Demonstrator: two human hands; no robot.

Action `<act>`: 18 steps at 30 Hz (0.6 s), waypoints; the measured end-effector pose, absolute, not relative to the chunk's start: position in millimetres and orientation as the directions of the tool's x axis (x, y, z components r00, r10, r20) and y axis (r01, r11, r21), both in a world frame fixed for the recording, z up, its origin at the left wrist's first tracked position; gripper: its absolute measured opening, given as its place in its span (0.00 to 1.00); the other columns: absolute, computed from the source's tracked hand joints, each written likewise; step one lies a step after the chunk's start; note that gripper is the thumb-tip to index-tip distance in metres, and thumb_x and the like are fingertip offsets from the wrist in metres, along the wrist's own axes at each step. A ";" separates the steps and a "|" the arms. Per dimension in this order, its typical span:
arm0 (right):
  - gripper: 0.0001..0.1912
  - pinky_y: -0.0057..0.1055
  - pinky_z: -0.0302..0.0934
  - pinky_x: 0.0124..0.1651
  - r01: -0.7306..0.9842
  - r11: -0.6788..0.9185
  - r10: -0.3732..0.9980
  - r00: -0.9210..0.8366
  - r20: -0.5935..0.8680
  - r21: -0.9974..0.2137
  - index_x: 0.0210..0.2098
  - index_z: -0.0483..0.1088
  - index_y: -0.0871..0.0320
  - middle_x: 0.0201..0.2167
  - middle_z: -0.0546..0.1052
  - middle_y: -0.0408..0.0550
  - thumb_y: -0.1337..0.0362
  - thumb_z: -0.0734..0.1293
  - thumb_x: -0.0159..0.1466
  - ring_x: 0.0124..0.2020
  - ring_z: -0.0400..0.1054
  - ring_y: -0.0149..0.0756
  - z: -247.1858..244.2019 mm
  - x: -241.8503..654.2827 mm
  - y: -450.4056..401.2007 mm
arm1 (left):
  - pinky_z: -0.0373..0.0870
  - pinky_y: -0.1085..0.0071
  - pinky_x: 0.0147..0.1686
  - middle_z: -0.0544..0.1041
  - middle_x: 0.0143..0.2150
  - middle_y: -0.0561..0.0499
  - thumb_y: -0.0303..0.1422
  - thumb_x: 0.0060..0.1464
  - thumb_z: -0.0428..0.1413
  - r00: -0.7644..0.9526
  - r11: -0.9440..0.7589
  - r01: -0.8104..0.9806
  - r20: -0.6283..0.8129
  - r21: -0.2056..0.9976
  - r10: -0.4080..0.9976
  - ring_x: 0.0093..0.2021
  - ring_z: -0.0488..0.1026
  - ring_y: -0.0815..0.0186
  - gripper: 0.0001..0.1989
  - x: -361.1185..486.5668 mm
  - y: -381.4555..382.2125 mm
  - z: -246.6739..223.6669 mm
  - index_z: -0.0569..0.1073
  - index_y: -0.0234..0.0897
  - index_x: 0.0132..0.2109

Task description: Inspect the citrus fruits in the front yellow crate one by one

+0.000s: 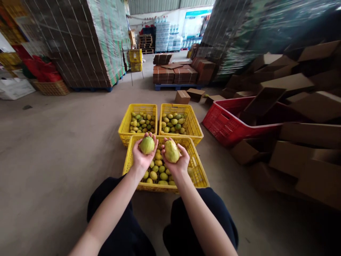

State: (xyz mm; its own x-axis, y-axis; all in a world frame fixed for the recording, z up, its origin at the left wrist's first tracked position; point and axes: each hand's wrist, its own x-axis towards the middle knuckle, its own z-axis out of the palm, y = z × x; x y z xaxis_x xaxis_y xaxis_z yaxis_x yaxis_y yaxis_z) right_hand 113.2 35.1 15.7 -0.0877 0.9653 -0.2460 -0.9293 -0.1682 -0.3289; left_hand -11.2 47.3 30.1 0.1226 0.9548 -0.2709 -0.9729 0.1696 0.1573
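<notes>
Cupped from below in my left hand [142,156] is a rounded green papaya [147,145]. My right hand [179,161] holds a longer, lumpy papaya [172,151], yellow-green with yellow patches. Both hands are palm up, side by side, over the near yellow crate [198,170]. Several yellow and green fruits [157,169] lie in that crate, partly hidden by my hands and forearms. Just beyond stand two more yellow crates, a left one [124,124] and a right one [195,124], each with similar fruits inside.
To the right, a red crate [223,124] sits against a heap of open cardboard boxes [298,153]. Small cartons [182,97] lie beyond the yellow crates, before a blue pallet [176,86] of flattened cardboard. Tall wrapped stacks [77,42] rise on both sides. My knees flank the near crate.
</notes>
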 end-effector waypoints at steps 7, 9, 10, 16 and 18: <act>0.14 0.33 0.70 0.38 -0.951 -0.091 0.973 -0.022 -0.229 -0.296 0.37 0.72 0.58 0.38 0.79 0.48 0.63 0.63 0.52 0.40 0.73 0.39 13.5 110.6 41.0 | 0.71 0.68 0.47 0.78 0.35 0.48 0.29 0.49 0.47 0.070 0.133 -0.972 -0.300 0.195 0.951 0.43 0.74 0.65 0.13 -2.3 51.9 23.9 0.76 0.35 0.34; 0.13 0.32 0.70 0.39 -0.953 -0.076 0.974 -0.008 -0.228 -0.292 0.36 0.73 0.58 0.37 0.79 0.47 0.63 0.63 0.51 0.39 0.74 0.39 13.5 109.5 43.3 | 0.70 0.69 0.47 0.78 0.35 0.49 0.29 0.48 0.47 0.078 0.136 -0.974 -0.294 0.180 0.952 0.42 0.74 0.66 0.13 1.5 53.7 22.0 0.76 0.36 0.34; 0.13 0.32 0.70 0.38 -0.954 -0.071 0.974 -0.003 -0.228 -0.292 0.36 0.73 0.58 0.37 0.79 0.46 0.63 0.63 0.51 0.39 0.74 0.39 13.7 108.6 44.3 | 0.70 0.69 0.47 0.78 0.34 0.50 0.29 0.48 0.47 0.081 0.140 -0.973 -0.294 0.182 0.952 0.41 0.74 0.67 0.13 3.4 54.5 21.0 0.76 0.36 0.34; 0.12 0.35 0.70 0.38 -0.948 -0.050 0.980 0.015 -0.201 -0.315 0.34 0.73 0.57 0.34 0.79 0.45 0.64 0.64 0.51 0.34 0.73 0.36 13.3 101.3 49.0 | 0.70 0.68 0.42 0.77 0.37 0.50 0.33 0.47 0.47 0.025 0.131 -0.925 -0.288 0.357 0.957 0.42 0.74 0.63 0.12 9.9 58.8 15.9 0.75 0.39 0.34; 0.11 0.36 0.70 0.38 -0.950 -0.050 0.979 0.015 -0.205 -0.307 0.34 0.73 0.57 0.33 0.79 0.45 0.64 0.64 0.51 0.33 0.73 0.37 12.5 99.4 50.3 | 0.70 0.68 0.41 0.77 0.37 0.50 0.34 0.47 0.47 0.008 0.121 -0.918 -0.286 0.378 0.958 0.42 0.73 0.63 0.12 10.0 59.6 15.5 0.75 0.39 0.34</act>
